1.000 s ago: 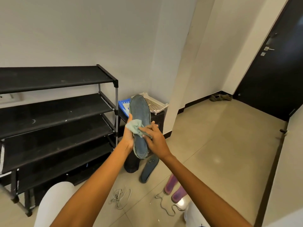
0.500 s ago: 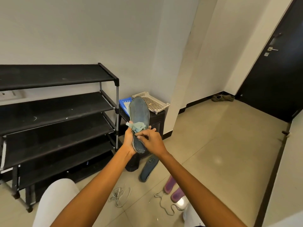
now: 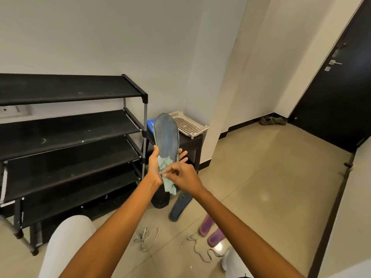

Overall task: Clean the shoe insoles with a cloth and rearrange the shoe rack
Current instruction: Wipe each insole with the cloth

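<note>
A worn blue-grey insole (image 3: 166, 135) stands upright in front of me, its lower end gripped by my left hand (image 3: 154, 169). My right hand (image 3: 181, 175) pinches a pale green cloth (image 3: 167, 176) against the insole's lower part, and the cloth's tail hangs below both hands. A second dark insole (image 3: 180, 206) lies flat on the floor beneath my hands. Two purple insoles (image 3: 210, 229) lie further right on the tiles. The black shoe rack (image 3: 66, 125) stands at the left against the wall, with nothing visible on its shelves.
A small dark stand (image 3: 190, 143) beside the rack carries a white perforated tray (image 3: 187, 124) and a blue item (image 3: 150, 125). Loose shoelaces (image 3: 145, 235) lie on the floor. Something black sits under my hands. A pair of shoes (image 3: 273, 121) rests by the dark door (image 3: 337, 93).
My right hand has slid the cloth down the insole from its middle to its lower end. My left hand keeps its hold on the insole.
</note>
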The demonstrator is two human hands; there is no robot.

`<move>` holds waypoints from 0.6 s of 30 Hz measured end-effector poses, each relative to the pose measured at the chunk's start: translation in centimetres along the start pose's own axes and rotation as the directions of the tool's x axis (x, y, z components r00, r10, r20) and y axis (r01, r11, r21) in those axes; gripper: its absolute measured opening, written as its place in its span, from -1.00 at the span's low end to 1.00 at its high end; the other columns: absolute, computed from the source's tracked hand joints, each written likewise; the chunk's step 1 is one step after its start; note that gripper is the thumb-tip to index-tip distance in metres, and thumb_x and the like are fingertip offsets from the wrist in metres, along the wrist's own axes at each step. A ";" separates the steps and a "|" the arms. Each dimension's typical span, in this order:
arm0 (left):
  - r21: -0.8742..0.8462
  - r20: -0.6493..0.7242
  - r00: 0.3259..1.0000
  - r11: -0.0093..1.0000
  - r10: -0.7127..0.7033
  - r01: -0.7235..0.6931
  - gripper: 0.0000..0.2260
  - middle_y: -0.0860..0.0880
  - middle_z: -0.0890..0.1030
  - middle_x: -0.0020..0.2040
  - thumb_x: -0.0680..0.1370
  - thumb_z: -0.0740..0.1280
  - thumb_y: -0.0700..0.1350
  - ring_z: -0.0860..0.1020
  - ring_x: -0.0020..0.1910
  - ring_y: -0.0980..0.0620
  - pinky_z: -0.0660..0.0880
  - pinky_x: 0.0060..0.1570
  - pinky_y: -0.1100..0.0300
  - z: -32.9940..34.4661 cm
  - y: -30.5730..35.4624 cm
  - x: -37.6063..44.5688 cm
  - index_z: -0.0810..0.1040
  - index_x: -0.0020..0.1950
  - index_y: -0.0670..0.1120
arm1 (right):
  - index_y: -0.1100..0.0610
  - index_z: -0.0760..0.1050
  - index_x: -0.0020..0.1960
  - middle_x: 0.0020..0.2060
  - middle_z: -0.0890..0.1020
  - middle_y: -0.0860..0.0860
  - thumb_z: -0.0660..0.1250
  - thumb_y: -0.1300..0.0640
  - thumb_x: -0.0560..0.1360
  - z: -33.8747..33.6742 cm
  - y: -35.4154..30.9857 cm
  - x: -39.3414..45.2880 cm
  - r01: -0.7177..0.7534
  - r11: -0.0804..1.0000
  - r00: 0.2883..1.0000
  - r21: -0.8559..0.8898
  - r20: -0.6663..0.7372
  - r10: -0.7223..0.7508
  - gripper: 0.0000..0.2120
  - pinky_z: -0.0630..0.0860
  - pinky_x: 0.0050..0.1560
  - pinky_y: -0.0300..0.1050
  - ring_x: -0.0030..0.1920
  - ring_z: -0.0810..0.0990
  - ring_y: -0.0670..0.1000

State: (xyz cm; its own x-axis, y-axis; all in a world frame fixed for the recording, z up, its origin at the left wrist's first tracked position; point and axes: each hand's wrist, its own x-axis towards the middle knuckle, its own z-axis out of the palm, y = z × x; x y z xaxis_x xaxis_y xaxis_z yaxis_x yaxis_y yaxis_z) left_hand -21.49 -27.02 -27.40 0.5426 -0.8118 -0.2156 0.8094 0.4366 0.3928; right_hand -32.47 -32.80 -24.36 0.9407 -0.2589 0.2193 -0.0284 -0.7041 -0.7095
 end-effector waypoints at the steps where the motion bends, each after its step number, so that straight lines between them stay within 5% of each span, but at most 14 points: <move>1: -0.009 -0.004 1.000 1.000 -0.026 0.026 -0.25 -0.23 0.41 0.36 0.51 0.06 0.36 0.47 0.28 -0.20 0.59 -0.01 -0.12 -0.2 0.1 0.0 0.38 0.39 -0.25 | 0.13 0.66 -0.06 -0.13 0.68 -0.01 0.43 0.20 0.43 0.1 0.1 -0.3 0.032 0.999 0.999 0.034 0.029 -0.033 -0.91 0.54 -0.02 -0.21 -0.15 0.61 -0.15; 5: 0.107 -0.008 1.000 0.994 0.008 -0.007 -0.42 -0.19 0.65 -0.04 0.56 0.06 0.28 0.66 -0.12 -0.13 0.63 -0.15 -0.01 0.3 0.6 0.0 0.57 0.13 -0.19 | 0.15 0.59 0.11 -0.15 0.61 -0.01 0.41 0.26 0.44 -1.2 -0.1 1.3 -0.040 0.981 0.979 0.192 -0.191 0.077 -0.76 0.45 -0.10 -0.40 -0.16 0.54 -0.17; 8: 0.164 0.001 1.000 0.986 0.028 -0.027 -0.47 -0.17 0.68 -0.13 0.59 0.04 0.25 0.67 -0.21 -0.07 0.63 -0.24 0.09 1.0 0.4 -0.1 0.54 0.13 -0.16 | 0.17 0.50 0.27 -0.09 0.61 0.07 0.40 0.24 0.45 -1.6 -0.5 2.8 -0.150 0.985 0.977 0.080 -0.138 0.160 -0.62 0.48 0.06 -0.31 -0.16 0.51 -0.11; 11: 0.121 0.006 0.999 0.992 0.032 -0.032 -0.40 -0.21 0.64 -0.01 0.56 0.04 0.28 0.67 -0.10 -0.13 0.61 -0.10 0.00 1.1 0.5 -0.2 0.51 0.17 -0.22 | 0.20 0.61 0.11 -0.02 0.67 0.12 0.39 0.22 0.46 -0.6 -0.8 2.6 -0.094 0.995 0.989 -0.040 -0.121 0.089 -0.77 0.51 0.14 -0.07 -0.10 0.58 -0.04; 13: 0.071 0.022 1.000 0.997 0.016 -0.017 -0.29 -0.25 0.53 0.20 0.52 0.05 0.35 0.61 0.08 -0.19 0.53 0.09 -0.07 0.4 0.9 0.1 0.43 0.29 -0.26 | 0.17 0.64 0.05 -0.05 0.67 0.09 0.40 0.17 0.46 -0.1 -0.8 1.7 0.003 0.996 0.997 -0.094 -0.075 -0.010 -0.81 0.53 0.03 -0.05 -0.07 0.60 0.01; 16: 0.064 -0.013 1.000 0.998 -0.028 0.029 -0.24 -0.30 0.53 0.22 0.49 0.07 0.39 0.61 0.07 -0.20 0.48 0.13 -0.09 -0.8 2.1 0.8 0.47 0.24 -0.29 | 0.10 0.66 0.02 -0.09 0.65 0.05 0.43 0.10 0.44 -1.1 0.1 0.9 0.139 0.968 0.986 -0.209 0.122 -0.115 -0.82 0.43 -0.09 -0.13 -0.07 0.51 -0.02; 18: 0.069 0.008 0.999 0.997 -0.044 0.043 -0.26 -0.27 0.57 0.18 0.48 0.07 0.39 0.62 0.04 -0.17 0.50 0.11 -0.09 -0.9 2.5 0.8 0.57 0.16 -0.26 | 0.03 0.66 0.02 -0.11 0.66 0.01 0.44 0.06 0.43 -2.0 0.7 1.2 0.100 0.973 0.995 -0.208 0.014 -0.100 -0.82 0.39 -0.16 -0.12 -0.10 0.46 -0.04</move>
State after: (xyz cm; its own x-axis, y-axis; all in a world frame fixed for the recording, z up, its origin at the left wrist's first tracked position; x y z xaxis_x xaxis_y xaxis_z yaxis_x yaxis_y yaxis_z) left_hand -18.84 -26.22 -27.42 0.5047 -0.8333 -0.2255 0.8146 0.3731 0.4441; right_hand -31.99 -34.92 -23.30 0.9433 -0.1784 0.2799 -0.0035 -0.8485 -0.5292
